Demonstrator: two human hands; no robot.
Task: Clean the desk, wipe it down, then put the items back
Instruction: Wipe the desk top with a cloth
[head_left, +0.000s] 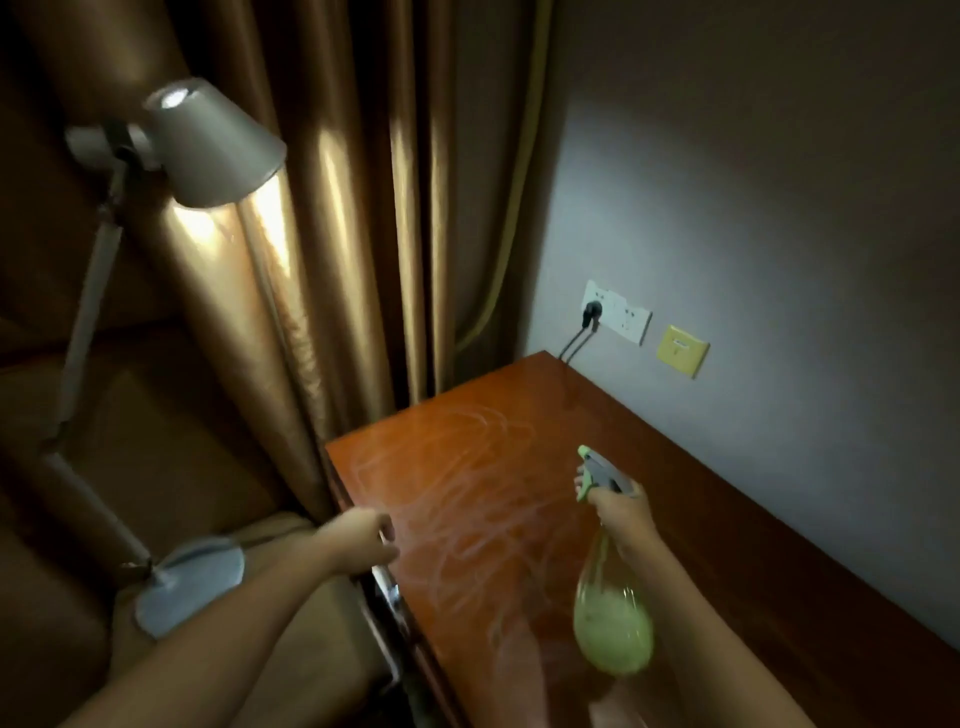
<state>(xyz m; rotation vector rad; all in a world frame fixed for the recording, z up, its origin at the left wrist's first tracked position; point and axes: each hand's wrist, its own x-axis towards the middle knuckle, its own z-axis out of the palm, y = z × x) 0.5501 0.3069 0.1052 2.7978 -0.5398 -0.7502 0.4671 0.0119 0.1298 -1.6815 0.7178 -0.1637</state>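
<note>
Fingers (610, 491) of your right hand (621, 506) wrap the trigger neck of the spray bottle (613, 631), held above the desk (519, 467), whose top shows wipe streaks. Your left hand (358, 535) hangs loosely curled at the near-left edge, seemingly holding nothing. Wiping looks underway; next you likely need a cloth, none visible.

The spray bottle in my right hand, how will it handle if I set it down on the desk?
The spray bottle looks only partly filled, so probably light. Its rounded belly may tip easily. The desk shows wet streaks, so it may slide.
</note>
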